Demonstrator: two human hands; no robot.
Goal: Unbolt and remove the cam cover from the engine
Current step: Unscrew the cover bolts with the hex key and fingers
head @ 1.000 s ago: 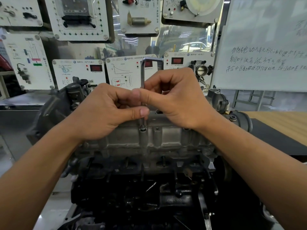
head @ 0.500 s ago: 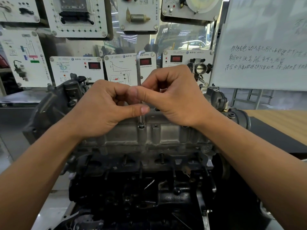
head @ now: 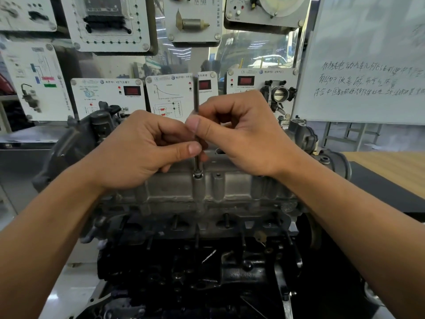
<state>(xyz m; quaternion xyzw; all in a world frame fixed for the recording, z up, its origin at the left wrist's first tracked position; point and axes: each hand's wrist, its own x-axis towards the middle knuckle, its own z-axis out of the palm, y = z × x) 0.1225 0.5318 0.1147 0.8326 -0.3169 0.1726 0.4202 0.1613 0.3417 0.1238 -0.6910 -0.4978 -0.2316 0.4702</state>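
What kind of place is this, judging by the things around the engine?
Probably an automotive training classroom or workshop: a bare engine, demonstration panels with mounted car parts and red digital displays behind it, and a whiteboard with handwriting.

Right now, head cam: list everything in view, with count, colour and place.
hex key: one, dark steel, upright, tip in the bolt
bolt: one seen, silver, near edge of the cover, under the key
cam cover: one, grey metal, on top of the engine
engine: one, black, centre bottom
trainer panels: about eight, white, on the wall behind
throttle body: one, dark metal, on the rightmost lower panel
whiteboard: one, white with handwriting, upper right
bench top: one, wood colour, right edge
left hand: one, pinches the key shaft low
right hand: one, pinches the shaft just above
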